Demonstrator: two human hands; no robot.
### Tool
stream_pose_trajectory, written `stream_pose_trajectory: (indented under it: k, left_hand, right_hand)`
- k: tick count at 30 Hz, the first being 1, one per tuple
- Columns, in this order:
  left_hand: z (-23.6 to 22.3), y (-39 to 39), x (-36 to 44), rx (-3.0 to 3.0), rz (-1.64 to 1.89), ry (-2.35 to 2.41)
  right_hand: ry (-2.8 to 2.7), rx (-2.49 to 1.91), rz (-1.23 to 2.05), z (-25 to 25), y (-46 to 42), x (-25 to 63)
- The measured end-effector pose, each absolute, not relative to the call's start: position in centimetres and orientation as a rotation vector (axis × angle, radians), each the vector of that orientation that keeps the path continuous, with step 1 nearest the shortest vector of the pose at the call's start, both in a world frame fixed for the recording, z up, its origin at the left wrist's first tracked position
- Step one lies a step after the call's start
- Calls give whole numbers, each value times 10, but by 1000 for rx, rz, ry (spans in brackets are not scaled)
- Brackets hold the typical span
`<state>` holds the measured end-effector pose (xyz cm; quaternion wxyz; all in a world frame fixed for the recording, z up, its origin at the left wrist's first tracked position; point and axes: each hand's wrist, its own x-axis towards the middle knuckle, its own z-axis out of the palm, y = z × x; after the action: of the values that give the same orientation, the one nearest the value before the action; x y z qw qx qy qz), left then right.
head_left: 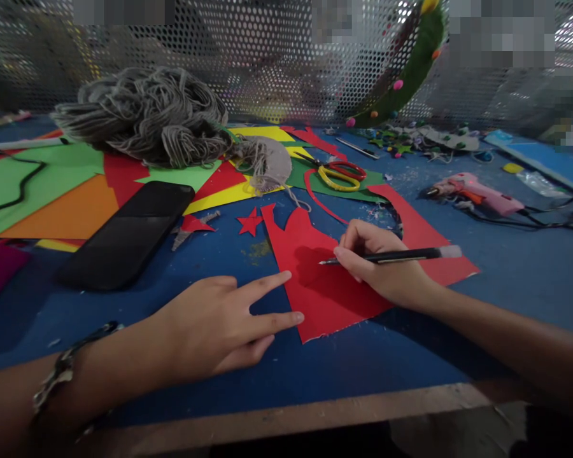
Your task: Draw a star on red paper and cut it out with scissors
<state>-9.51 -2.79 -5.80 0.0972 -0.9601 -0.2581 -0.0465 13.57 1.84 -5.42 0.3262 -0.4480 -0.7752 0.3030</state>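
My right hand (382, 261) grips a black pen (401, 255), its tip just over or touching a sheet of red paper (334, 299); I cannot tell which. The paper's far edge is cut into curves. My left hand (229, 321) lies with two fingers stretched out, their tips on the paper's left edge. Beyond that hand are a small red paper star (249, 222) and a grey star (191, 230) with a red piece over it. Scissors (341, 175) with red and yellow handles rest on green paper behind the red sheet.
A black phone (131, 232) lies at the left, by coloured paper sheets (71, 207). Grey yarn (148, 117) is heaped behind it, near a grey crescent (273, 164). A pink glue gun (477, 191) with a cable sits at right. Perforated metal (267, 57) stands at the back.
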Motion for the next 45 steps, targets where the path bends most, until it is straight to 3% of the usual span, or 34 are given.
stream_pose_trajectory:
  k: [15, 27, 45]
  left_hand:
    - [-51, -29, -93, -2864, -81, -792]
    - [-51, -30, -93, -2889, -57, -804]
    - [-49, -31, -93, -2895, -57, -819]
  right_hand:
    - [-2125, -1072, 822, -56, 16, 140]
    - [-2123, -951, 1190, -47, 12, 143]
    - [-2091, -1181, 806, -51, 22, 137]
